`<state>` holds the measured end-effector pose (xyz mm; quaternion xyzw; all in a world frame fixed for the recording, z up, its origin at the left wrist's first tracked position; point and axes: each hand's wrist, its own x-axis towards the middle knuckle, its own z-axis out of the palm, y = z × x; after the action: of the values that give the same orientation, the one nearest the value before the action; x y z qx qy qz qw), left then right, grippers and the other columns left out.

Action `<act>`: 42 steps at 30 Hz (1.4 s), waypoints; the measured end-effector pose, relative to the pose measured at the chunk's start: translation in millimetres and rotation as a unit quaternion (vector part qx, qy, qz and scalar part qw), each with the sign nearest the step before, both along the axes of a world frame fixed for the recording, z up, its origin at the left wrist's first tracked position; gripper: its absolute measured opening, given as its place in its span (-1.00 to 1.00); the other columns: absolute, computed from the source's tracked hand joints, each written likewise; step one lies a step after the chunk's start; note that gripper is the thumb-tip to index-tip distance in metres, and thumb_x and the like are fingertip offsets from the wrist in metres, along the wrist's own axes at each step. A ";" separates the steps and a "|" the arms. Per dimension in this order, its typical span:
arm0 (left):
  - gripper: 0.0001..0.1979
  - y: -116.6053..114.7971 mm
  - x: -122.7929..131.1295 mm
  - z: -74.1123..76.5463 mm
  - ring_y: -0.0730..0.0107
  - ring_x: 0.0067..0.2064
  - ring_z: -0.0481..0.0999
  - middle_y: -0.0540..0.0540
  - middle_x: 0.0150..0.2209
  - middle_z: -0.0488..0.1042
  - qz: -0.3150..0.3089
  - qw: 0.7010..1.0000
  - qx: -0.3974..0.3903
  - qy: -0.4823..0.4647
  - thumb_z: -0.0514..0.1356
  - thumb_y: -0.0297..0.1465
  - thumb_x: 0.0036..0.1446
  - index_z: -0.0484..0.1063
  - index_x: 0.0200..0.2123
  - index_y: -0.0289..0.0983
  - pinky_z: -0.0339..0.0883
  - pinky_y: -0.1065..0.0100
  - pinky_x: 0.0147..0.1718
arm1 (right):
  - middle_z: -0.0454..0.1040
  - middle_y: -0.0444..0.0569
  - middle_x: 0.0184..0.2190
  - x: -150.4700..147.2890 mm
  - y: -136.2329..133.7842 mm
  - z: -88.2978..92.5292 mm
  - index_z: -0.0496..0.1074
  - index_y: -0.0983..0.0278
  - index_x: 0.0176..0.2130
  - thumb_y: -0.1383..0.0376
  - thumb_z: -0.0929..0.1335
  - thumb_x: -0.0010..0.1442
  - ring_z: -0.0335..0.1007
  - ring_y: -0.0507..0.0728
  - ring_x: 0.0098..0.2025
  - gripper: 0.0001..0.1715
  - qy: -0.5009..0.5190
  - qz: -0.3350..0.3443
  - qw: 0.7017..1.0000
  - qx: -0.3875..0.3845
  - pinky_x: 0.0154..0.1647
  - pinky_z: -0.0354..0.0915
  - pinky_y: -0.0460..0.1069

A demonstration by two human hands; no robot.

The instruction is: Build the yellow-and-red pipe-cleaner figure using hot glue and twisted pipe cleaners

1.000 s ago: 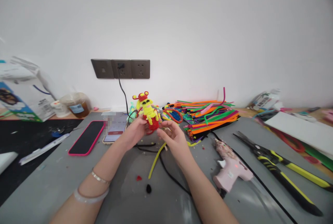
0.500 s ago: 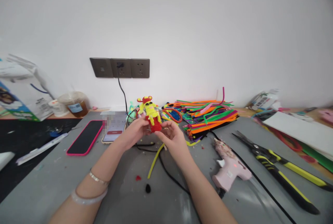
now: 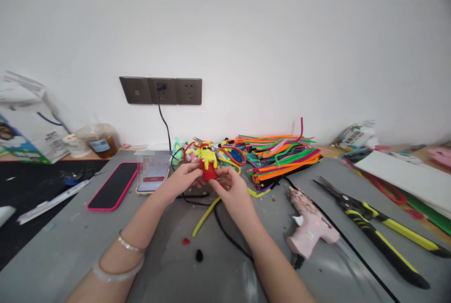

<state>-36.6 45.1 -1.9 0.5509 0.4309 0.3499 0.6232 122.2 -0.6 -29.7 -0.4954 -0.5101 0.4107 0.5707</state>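
A small yellow and red pipe cleaner figure [image 3: 209, 167] is held upright over the middle of the grey mat. My left hand [image 3: 185, 178] grips its red lower part from the left, fingers closed. From the right, my right hand [image 3: 230, 188] pinches the same red base between thumb and fingers. A yellow pipe cleaner [image 3: 205, 218] slants down beside my right fingertips; whether they hold it I cannot tell. On the mat below lie a small red piece [image 3: 185, 241] and a black oval piece [image 3: 199, 255].
Behind the hands lies a pile of coloured pipe cleaners [image 3: 282, 159]. A pink glue gun [image 3: 310, 228] with a black cord and long-nosed pliers [image 3: 355, 209] rest at right. Two phones, one pink-edged [image 3: 113, 186] and one lit [image 3: 154, 174], lie left. A drink cup [image 3: 100, 143] stands farther back.
The figure has tipped in my hands, its red-topped head now farther back and lower against the clutter. The yellow pipe cleaner's free end has swung slightly left.
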 end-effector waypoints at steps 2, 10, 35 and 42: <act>-0.85 -0.6 -0.1 0.3 0.43 -0.44 0.44 -0.05 -0.49 0.51 -0.018 1.000 0.000 0.016 0.27 -0.37 -0.08 0.52 -0.41 -0.34 0.30 0.43 -0.42 | 0.56 -0.04 -0.39 1.1 -0.9 0.4 0.34 0.18 -0.35 0.11 0.48 -0.04 0.53 0.18 -0.41 -0.68 -0.010 -0.005 1.000 0.001 -0.39 0.42 0.05; -0.80 2.4 -15.4 6.4 0.48 -0.54 0.42 0.01 -0.54 0.47 -0.088 0.989 0.041 0.114 0.28 -0.33 -0.03 0.54 -0.33 -0.33 0.35 0.46 -0.50 | 0.55 -0.04 -0.39 2.3 -1.6 2.2 0.37 0.18 -0.44 0.23 0.46 -0.07 0.43 0.14 -0.50 -0.81 -0.089 -0.008 0.996 0.011 -0.45 0.37 0.04; -0.82 -5.9 -13.5 24.0 0.43 -0.42 0.38 -0.07 -0.37 0.52 0.020 0.937 0.326 0.123 0.31 -0.27 0.08 0.58 -0.36 -0.27 0.20 0.42 -0.45 | 0.42 -0.14 -0.52 1.0 -6.4 23.0 0.52 0.25 -0.35 0.02 0.52 -0.09 0.17 -0.01 -0.57 -0.60 0.171 0.080 0.980 -0.057 -0.61 0.08 -0.11; -0.86 -9.7 -4.6 21.7 0.39 -0.39 0.37 -0.07 -0.40 0.49 0.009 0.928 0.348 0.131 0.29 -0.33 0.11 0.65 -0.31 -0.23 0.17 0.40 -0.44 | 0.38 -0.17 -0.57 2.2 -7.1 29.3 0.59 0.28 -0.41 0.10 0.59 -0.26 0.08 -0.07 -0.61 -0.60 0.295 0.077 0.946 -0.111 -0.65 -0.02 -0.13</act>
<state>-41.2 35.5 19.8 0.7700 0.3656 0.4081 0.3270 124.4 -7.6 -0.3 -0.3714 -0.3070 0.6352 0.6037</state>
